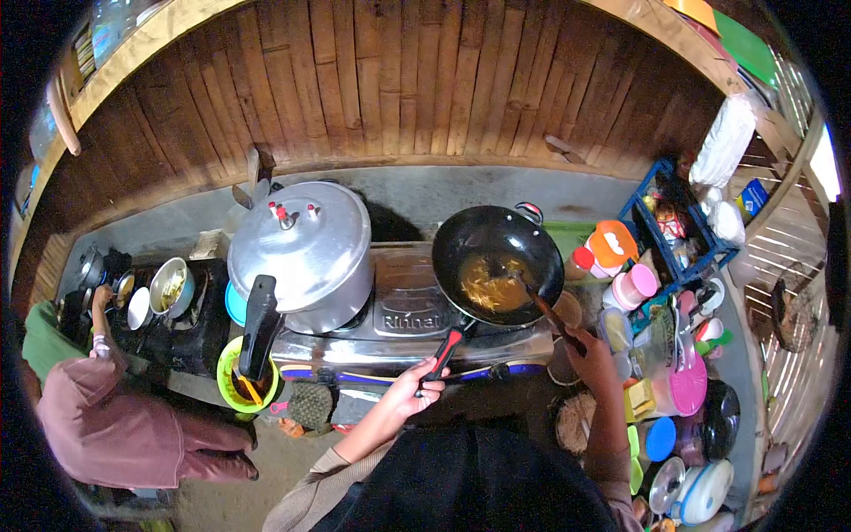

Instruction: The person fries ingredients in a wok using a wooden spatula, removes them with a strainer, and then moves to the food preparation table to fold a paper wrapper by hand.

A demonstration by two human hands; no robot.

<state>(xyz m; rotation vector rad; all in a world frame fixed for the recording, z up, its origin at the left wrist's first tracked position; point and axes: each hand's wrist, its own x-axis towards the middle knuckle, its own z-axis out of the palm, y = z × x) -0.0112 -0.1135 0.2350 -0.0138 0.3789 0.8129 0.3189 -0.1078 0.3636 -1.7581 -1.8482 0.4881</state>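
A black wok (456, 248) sits on the right side of the stove (390, 270), with pale strips of food (487, 282) in brown liquid at its bottom. My left hand (417, 390) is closed around the wok's black-and-red handle (443, 350). On the right, my right hand (587, 353) grips a spatula (548, 312) by its brown handle. The spatula's far end dips into the liquid, so its blade is mostly hidden. Left of the wok, a large silver pressure cooker (306, 239) stands on the stove, its black handle pointing toward the front.
At far left, another person (115, 408) works by a second stove holding a metal bowl (171, 286). A green basin (235, 377) stands below the pressure cooker's handle. Tubs, a pink-lidded container (687, 386) and a blue crate (674, 235) crowd the right side. A bamboo wall (399, 80) rises behind.
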